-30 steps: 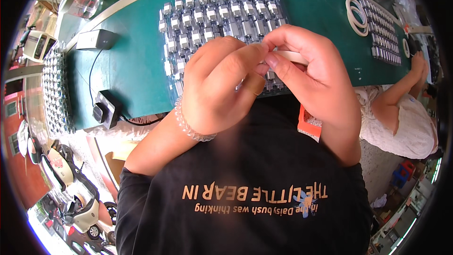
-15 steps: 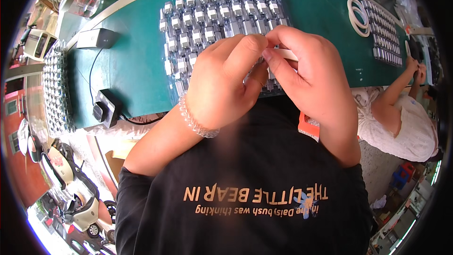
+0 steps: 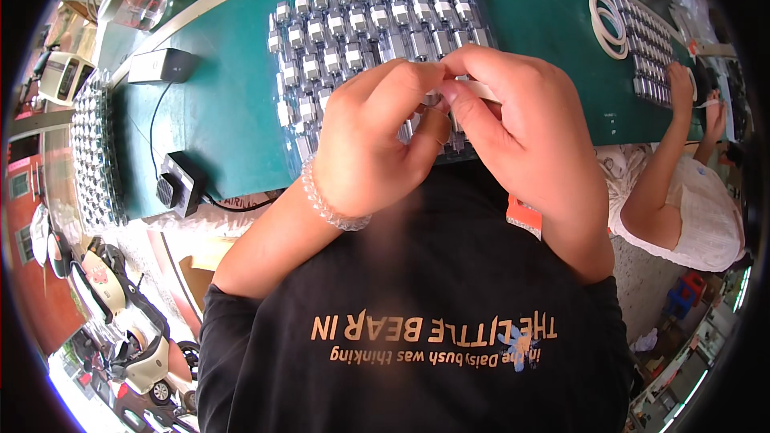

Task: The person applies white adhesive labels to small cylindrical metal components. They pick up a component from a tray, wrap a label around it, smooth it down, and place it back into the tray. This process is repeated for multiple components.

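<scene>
Your right hand (image 3: 533, 116) pinches a white strip (image 3: 488, 91), meeting your left hand (image 3: 373, 132), grip hidden, in apparent fine handling that calls for steadiness.

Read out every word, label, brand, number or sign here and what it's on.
Black short-sleeved T-shirt: two lines of tan lettering, upside down; legible, but I won't copy it.
Flat green tabletop: pale marks, too small to read.
White crinkled material below it: dark lettering, partly hidden.
Nothing else is legible.
</scene>
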The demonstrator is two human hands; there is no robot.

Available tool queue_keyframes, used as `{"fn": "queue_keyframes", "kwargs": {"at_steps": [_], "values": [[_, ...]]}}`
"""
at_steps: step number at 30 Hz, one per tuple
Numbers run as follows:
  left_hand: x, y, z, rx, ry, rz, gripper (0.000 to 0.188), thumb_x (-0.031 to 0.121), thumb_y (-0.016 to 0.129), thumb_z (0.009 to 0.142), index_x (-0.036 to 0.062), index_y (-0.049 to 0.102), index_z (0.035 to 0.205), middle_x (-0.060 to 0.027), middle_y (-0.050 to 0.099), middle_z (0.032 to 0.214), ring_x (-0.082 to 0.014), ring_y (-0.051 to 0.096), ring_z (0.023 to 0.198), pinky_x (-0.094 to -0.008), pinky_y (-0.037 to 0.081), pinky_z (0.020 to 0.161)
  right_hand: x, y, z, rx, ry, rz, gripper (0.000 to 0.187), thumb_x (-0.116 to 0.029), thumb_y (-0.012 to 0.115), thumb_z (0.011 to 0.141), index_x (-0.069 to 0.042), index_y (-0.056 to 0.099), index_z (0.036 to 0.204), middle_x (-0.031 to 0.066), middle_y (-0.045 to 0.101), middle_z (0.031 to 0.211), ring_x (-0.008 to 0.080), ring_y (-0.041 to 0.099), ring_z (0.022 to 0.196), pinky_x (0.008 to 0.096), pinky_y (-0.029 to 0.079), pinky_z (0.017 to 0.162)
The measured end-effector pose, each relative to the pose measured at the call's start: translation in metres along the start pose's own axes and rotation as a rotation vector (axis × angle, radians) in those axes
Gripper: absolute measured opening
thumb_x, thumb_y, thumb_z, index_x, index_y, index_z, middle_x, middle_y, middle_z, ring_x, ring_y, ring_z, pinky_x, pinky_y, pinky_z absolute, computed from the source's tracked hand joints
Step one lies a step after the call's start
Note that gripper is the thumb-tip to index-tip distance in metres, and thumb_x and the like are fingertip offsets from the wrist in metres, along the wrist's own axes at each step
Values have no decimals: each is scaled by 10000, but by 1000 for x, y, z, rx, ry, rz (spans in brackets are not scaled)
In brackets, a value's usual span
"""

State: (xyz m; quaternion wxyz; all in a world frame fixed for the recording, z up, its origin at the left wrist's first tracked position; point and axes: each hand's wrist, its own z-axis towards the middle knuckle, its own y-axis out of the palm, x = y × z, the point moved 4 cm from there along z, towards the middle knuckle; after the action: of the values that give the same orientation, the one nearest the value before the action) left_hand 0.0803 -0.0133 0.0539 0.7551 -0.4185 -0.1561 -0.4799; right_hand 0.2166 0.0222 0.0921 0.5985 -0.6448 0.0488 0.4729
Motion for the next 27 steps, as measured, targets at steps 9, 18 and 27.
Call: {"fn": "queue_keyframes", "kwargs": {"at_steps": [9,18,27], "values": [[-7,1,-14,122,-109,-345,354,-87,670,768,-18,506,1073,-102,601,987,-133,585,832,-265,468,744,2,-2,-3,-4,-38,165,92,32,536,906,72,587,972,109,631,786,87,604,707,237,477,614],[-9,5,-15,216,-120,-628,396,-110,680,742,-10,519,1090,-80,584,1030,-109,563,861,-263,469,739,1,-1,-1,-4,-43,205,82,30,531,912,77,576,962,104,629,786,93,630,713,224,483,616],[-6,4,-18,214,-89,-728,391,-116,660,776,-33,473,1109,-114,559,1066,-157,576,908,-297,470,845,-4,1,-2,-17,-24,316,70,22,520,928,77,563,932,97,621,776,106,640,703,228,494,631]]}}
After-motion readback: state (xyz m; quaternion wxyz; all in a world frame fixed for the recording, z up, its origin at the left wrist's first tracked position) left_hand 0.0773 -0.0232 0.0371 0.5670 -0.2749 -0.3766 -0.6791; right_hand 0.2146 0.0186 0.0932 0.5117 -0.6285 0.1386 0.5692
